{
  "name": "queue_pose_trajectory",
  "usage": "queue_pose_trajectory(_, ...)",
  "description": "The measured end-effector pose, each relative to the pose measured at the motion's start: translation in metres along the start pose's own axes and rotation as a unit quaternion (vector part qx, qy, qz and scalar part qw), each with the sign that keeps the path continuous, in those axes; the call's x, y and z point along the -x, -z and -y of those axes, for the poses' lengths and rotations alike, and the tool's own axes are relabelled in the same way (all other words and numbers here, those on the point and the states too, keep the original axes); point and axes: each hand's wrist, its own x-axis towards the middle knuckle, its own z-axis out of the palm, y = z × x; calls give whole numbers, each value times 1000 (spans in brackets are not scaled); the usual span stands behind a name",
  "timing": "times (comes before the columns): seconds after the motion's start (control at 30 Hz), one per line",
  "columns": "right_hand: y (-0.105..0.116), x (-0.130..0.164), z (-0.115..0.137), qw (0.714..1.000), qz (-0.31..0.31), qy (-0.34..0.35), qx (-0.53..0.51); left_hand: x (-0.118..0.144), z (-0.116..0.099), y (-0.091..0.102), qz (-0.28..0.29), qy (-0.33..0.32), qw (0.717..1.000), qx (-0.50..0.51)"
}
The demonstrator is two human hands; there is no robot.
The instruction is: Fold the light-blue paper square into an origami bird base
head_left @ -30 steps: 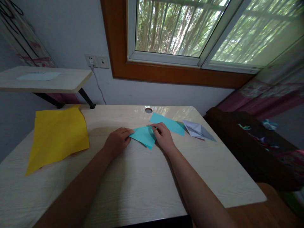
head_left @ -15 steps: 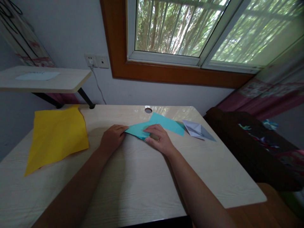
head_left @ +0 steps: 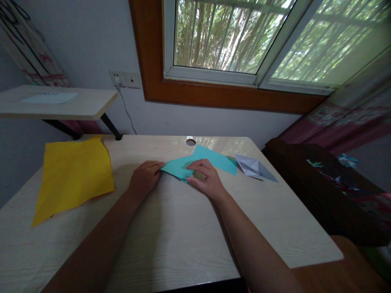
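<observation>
Teal sheet (head_left: 176, 166), folded, lay on the tabletop (head_left: 183, 240); left hand (head_left: 144, 176) pinched its left tip; right hand (head_left: 210, 181), grip parted, touched it; nearby, one strip (head_left: 216, 158), one white paper (head_left: 253, 167), one yellow paper (head_left: 75, 179).

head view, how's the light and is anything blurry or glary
Head view: bright window, dim wall, glare on the desk by the round hole; head view: shadow beside the right forearm; head view: turquoise paper between the hands readable, small items on the dark furniture too indistinct to name.
</observation>
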Motion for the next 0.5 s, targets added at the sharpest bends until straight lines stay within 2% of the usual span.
queue_pose_trajectory(0.17,0,0,-1,1000,9,14,-4,0,2,0,2,9,1000,1)
queue_pose_trajectory(0.5,-1,0,0,1000,16,-4,-13,0,2,0,-5,8,1000,18)
